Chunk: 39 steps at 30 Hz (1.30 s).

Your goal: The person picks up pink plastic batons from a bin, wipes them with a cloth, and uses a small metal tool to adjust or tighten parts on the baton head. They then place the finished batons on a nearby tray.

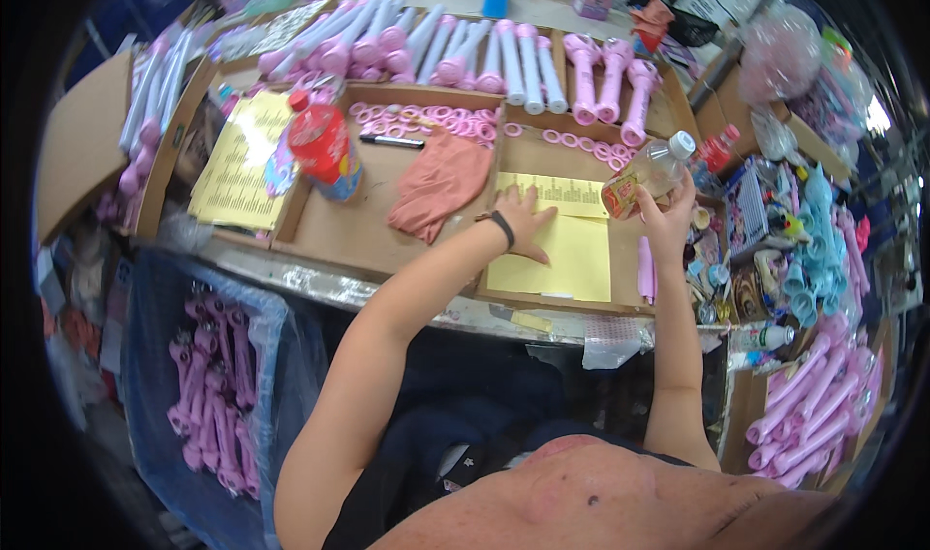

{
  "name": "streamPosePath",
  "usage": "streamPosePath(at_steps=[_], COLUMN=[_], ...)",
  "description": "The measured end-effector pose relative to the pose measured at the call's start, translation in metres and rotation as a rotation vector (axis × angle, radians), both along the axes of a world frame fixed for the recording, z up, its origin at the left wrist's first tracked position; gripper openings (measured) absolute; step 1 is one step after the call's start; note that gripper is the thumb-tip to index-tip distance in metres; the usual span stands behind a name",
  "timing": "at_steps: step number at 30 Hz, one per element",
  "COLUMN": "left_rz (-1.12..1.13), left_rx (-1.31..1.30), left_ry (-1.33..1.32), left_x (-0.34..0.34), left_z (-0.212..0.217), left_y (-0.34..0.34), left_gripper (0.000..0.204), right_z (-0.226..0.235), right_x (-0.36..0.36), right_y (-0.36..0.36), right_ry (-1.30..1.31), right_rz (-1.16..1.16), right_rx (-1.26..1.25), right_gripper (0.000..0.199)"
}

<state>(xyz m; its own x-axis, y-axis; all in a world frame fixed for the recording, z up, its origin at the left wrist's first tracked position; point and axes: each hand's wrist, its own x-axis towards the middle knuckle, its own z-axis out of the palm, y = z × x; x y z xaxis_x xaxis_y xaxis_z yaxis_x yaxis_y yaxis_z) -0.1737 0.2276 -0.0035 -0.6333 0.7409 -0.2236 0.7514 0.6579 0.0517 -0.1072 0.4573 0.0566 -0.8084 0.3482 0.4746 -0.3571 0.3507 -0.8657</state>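
Right-hand grip [668,206] is wrapped around a tilted clear bottle [651,174], just right of the yellow sheets [572,259]; slackening could drop it onto them. Left-hand grip [524,227], fingers spread apart on the sheets, could drag them by sliding.
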Motion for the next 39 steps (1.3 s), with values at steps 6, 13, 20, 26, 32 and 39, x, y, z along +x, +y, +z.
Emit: streamPosePath(at_steps=[6, 13, 20, 26, 32, 39], left_rz=[-0.115, -0.069, 1.140, 1.988, 1.856, 2.804], left_rx=[-0.205, 0.720, 0.384, 0.172, 0.147, 2.047], left_ry=[0.085, 0.463, 0.279, -0.105, -0.405, -0.576], left_x=[0.034, 0.138, 0.321, 0.517, 0.567, 0.528], left_z=[0.023, 0.053, -0.036, -0.222, -0.335, -0.341], left_y=[-0.006, -0.241, -0.549, -0.693, -0.732, -0.694], left_gripper=[0.055, 0.027, 0.030, 0.036, 0.061, 0.096], right_z=[-0.043, -0.072, -0.100, -0.064, -0.013, 0.016], right_x=[-0.029, -0.035, -0.009, 0.033, 0.069, 0.062], right_y=[-0.019, 0.003, 0.022, 0.015, -0.010, -0.097], right_ry=[-0.026, -0.083, 0.052, 0.011, 0.006, -0.110], right_rz=[-0.114, -0.170, -0.469, -0.331, -0.225, -0.212], right_rx=[0.223, 0.466, 0.862, 1.854, 1.480, 1.093], right_gripper=[0.071, 0.069, 0.054, 0.062, 0.038, 0.020])
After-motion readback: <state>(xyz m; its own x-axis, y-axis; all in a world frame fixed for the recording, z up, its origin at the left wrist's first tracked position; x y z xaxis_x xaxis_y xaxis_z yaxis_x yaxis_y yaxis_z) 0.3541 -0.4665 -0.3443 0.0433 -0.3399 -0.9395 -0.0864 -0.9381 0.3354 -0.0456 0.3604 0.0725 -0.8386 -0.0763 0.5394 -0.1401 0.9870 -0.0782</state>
